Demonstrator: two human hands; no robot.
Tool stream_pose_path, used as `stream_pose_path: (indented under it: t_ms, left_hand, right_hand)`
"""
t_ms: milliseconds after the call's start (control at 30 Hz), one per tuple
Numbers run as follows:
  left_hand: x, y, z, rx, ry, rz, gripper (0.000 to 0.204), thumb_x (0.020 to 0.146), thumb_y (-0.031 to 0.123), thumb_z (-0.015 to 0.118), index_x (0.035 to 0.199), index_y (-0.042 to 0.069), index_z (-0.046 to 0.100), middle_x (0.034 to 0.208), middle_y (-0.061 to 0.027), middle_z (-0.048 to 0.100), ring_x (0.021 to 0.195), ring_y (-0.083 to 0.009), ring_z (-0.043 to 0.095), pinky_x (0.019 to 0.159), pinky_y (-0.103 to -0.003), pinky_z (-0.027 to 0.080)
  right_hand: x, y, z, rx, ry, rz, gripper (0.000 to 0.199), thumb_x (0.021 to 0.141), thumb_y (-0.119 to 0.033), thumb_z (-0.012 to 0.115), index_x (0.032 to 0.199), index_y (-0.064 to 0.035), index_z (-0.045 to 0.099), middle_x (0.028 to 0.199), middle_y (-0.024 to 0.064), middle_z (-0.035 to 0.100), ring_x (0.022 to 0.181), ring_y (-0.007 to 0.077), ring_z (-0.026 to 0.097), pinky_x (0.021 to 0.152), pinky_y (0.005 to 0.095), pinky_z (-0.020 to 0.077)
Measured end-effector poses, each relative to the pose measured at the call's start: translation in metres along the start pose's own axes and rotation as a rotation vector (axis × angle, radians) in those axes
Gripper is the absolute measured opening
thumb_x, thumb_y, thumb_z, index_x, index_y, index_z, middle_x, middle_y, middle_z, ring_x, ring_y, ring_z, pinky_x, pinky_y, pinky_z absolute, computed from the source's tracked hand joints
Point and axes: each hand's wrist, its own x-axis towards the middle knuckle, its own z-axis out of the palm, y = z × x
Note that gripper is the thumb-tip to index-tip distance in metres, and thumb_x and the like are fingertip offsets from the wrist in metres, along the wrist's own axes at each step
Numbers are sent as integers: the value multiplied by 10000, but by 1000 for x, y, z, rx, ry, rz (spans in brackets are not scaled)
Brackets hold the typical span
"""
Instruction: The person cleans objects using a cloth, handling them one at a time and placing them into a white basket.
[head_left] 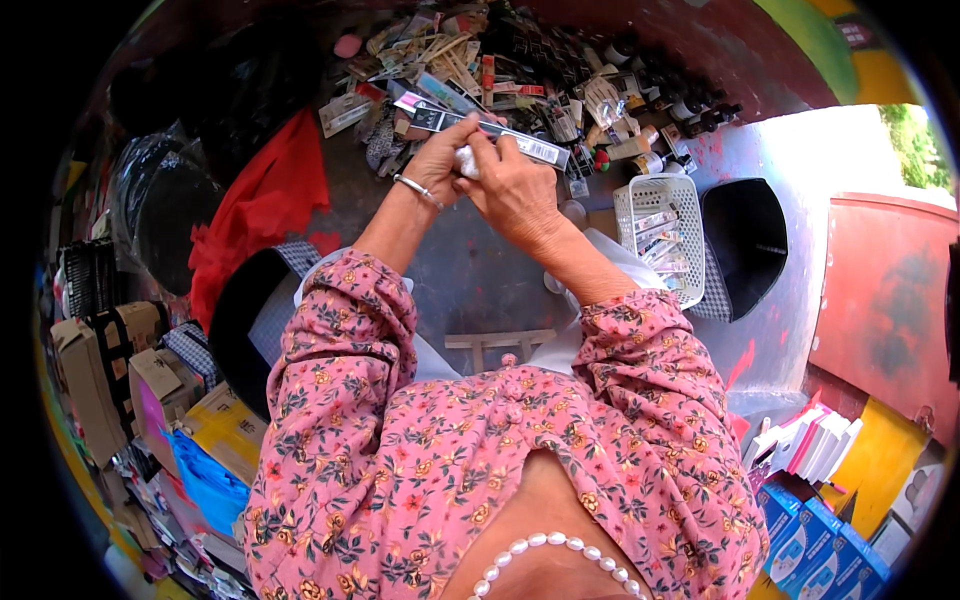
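Grey metal counter (470, 280); heap of small packaged goods (520, 75) at twelve o'clock; white plastic mesh basket (628, 205) at two o'clock; left hand (437, 160) and right hand (515, 190) at centre, fingers of both closed on long flat black-and-white carded packet (500, 135), raised over counter
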Motion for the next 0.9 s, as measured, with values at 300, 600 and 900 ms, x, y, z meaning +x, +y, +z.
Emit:
stream_pose_path:
  t_ms: [300,600,900]
  left_hand:
    - [0,9,-3,-208,-3,19,361,926,290,396,1057,-26,508,978,-141,595,908,-270,579,836,-419,470]
    - [12,20,-30,189,382,332,242,884,187,462,863,-46,524,814,-150,602,652,-238,592,601,-358,508]
    - [-6,6,9,475,82,158,205,865,205,513,960,34,575,859,-41,621,727,-119,606,656,-258,518]
  right_hand:
    - [4,24,-10,570,0,46,271,708,-106,674,959,-21,617,840,69,588,684,173,583,600,244,465]
    - [6,39,-34,1808,-225,640,244,835,-216,578,983,-22,574,833,33,617,674,92,591,580,224,481]
    - [14,45,-35,682,87,68,249,753,-162,659,964,-48,591,939,65,565,868,144,570,686,262,497]
